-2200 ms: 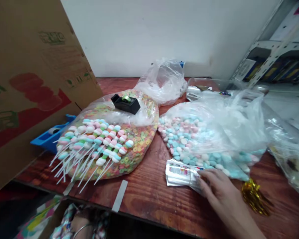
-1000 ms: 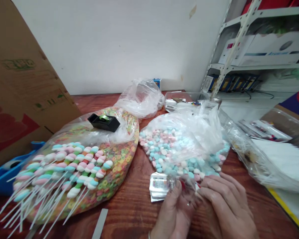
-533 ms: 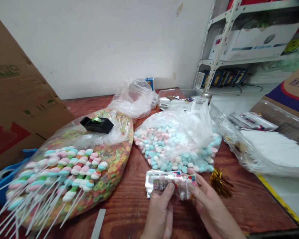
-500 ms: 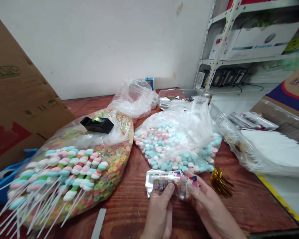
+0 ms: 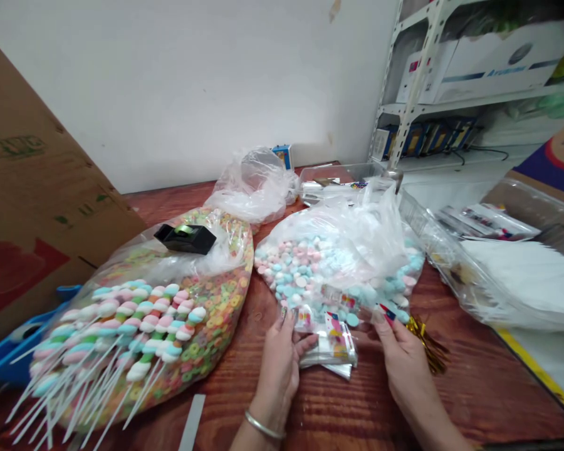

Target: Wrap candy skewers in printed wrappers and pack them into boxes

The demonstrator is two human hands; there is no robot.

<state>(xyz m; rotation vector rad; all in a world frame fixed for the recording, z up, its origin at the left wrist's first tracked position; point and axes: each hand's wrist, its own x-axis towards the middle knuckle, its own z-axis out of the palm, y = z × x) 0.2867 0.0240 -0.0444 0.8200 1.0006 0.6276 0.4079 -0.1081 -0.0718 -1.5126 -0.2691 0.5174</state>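
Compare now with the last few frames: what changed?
The left hand and right hand have moved apart and now pinch a clear printed bag by opposite edges, lifted above the stack of bags. The bag of marshmallows, cereal bag and tape dispenser stayed put.

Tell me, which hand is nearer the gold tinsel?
Right. The right hand sits just beside the gold tinsel; the left hand is farther away, beyond the printed clear packets.
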